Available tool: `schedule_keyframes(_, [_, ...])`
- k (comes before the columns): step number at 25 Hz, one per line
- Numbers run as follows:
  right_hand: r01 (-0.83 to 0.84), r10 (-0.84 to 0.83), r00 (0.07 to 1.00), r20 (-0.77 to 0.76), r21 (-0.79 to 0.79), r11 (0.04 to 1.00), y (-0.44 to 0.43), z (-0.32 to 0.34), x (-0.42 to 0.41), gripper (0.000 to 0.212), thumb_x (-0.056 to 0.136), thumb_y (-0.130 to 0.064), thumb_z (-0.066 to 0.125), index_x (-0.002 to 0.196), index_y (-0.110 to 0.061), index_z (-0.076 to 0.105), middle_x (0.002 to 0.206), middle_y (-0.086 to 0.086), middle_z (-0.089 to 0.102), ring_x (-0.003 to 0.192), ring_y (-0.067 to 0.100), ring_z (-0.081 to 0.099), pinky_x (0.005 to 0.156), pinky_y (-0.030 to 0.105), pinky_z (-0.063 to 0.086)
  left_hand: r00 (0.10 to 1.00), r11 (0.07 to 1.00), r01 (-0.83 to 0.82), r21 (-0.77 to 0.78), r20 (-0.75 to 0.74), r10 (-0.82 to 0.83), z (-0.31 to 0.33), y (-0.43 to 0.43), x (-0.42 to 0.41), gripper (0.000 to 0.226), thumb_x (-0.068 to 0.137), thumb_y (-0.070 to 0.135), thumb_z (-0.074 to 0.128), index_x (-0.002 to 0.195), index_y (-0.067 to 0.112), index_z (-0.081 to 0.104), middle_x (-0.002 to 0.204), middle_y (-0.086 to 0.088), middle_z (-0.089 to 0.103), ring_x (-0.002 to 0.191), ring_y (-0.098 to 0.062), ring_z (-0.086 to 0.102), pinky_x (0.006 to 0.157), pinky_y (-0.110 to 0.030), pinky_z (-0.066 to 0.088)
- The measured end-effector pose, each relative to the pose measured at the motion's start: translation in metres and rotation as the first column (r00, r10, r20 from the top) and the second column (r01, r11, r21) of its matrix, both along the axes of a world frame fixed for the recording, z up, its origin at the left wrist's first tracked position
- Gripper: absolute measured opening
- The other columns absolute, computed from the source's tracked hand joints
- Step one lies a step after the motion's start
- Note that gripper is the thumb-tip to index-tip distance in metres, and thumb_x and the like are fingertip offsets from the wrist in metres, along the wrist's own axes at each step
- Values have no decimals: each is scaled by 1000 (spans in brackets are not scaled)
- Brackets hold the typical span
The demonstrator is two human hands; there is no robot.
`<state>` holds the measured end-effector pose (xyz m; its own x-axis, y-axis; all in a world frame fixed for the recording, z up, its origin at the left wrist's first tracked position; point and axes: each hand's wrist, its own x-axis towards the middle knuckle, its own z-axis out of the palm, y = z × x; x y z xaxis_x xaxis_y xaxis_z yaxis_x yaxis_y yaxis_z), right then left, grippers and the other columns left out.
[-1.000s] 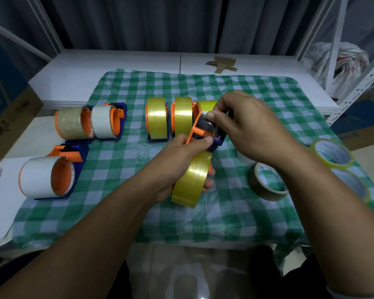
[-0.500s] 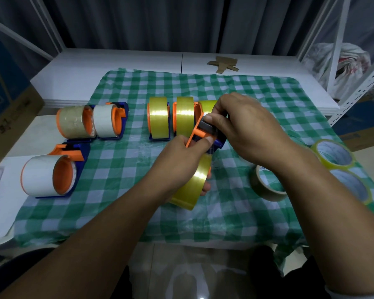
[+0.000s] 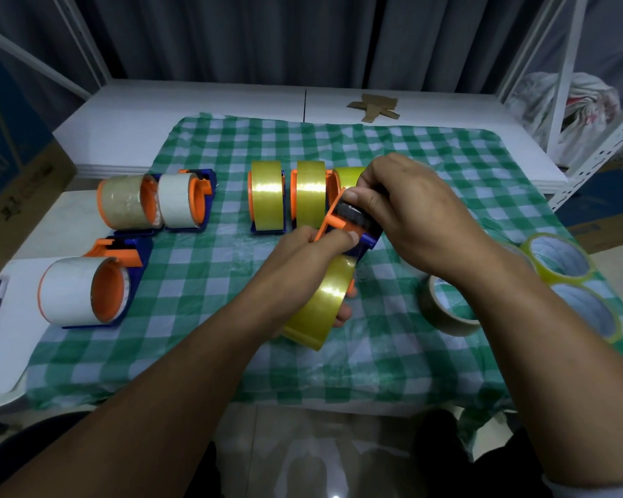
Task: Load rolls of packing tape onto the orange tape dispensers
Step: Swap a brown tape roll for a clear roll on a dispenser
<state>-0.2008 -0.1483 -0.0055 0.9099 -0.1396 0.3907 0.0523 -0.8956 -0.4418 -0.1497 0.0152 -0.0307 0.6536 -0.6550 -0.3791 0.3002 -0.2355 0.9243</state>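
Left hand (image 3: 301, 255) grips orange-blue plastic dispenser (image 3: 333, 220) w/ yellow tape roll (image 3: 325, 305); right hand (image 3: 412, 215) fingers pinch its head; best feed tape flat.

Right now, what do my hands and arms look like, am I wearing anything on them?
Left hand and right hand are bare: no gloves, rings or watch show. Both forearms are uncovered; a pale grey sleeve edge shows high on the right arm, at the frame's bottom corner.
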Motion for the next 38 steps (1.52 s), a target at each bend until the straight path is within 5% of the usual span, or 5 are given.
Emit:
schedule_keyframes(4, [10,-11,1000,6,15,1000,-2,-3,1,23,102,-37,54,87,-20,53,85,-3,53,79,16,46,67,23,30,999,1000,21,2,37,-21,-1,1,1,27,95,25,65,113,7,56,78,-24,68,57,-35,64,60,-41,53])
schedule_keyframes(9, [32,-32,999,-5,38,999,0,-1,1,23,103,-36,52,89,-18,54,81,-13,49,76,4,47,63,15,30,1000,999,25,-20,-4,-25,-1,3,3,34,96,30,66,118,8,53,83,-27,69,60,-37,66,60,-40,53])
schedule_keyframes(19, [58,-57,995,-77,2,998,-1,0,-1,23,105,-34,48,89,-17,50,83,-4,49,76,15,44,63,18,30,993,999,44,-20,-106,-46,-2,1,-1,28,104,38,47,117,13,47,87,-28,65,55,-32,61,54,-36,52])
schedule_keyframes(29, [78,-77,991,-108,7,997,2,4,-5,23,106,-36,42,95,-17,47,73,-6,55,65,9,51,53,26,32,991,997,73,-4,-111,-73,-2,2,-1,30,102,41,51,118,16,48,89,-28,68,58,-33,63,55,-37,53])
schedule_keyframes(38, [142,-138,989,-51,98,985,-2,9,-5,22,107,-32,45,96,-14,51,79,1,61,71,17,56,62,36,42,991,995,87,-48,-100,-92,-12,2,-2,70,94,70,49,126,9,58,94,-26,70,64,-36,66,65,-42,54])
